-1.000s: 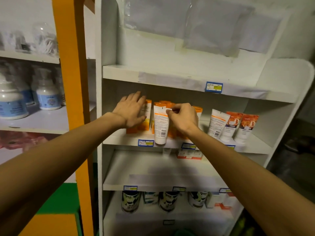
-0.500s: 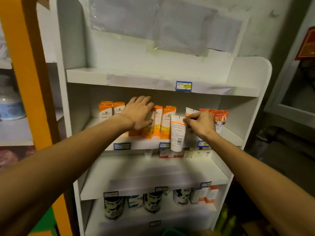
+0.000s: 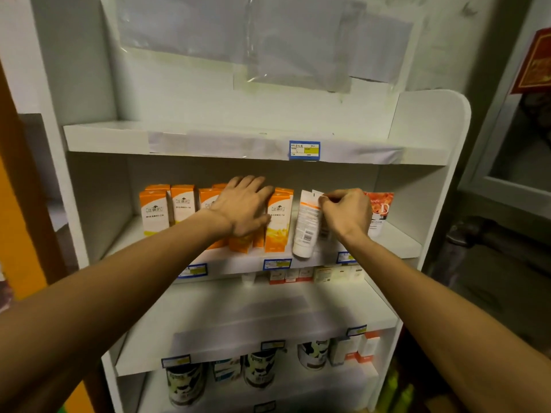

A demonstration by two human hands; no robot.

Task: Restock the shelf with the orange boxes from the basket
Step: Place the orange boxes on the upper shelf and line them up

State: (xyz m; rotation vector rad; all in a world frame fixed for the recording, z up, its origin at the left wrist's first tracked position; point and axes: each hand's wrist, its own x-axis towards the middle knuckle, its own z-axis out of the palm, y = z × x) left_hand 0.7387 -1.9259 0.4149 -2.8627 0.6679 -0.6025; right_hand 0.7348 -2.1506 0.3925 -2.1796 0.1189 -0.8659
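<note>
Our left hand (image 3: pixel 243 205) lies flat and wide on the orange boxes (image 3: pixel 278 223). Just right of it, our right hand (image 3: pixel 347 216) pinches a white tube (image 3: pixel 307 225).

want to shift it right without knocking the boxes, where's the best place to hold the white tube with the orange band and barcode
Take the white tube with the orange band and barcode by its flat crimped top, where the right hand already pinches it, coming from the front and right. It stands cap-down at the white shelf's front edge, with an orange and white carton close on its left.
</note>
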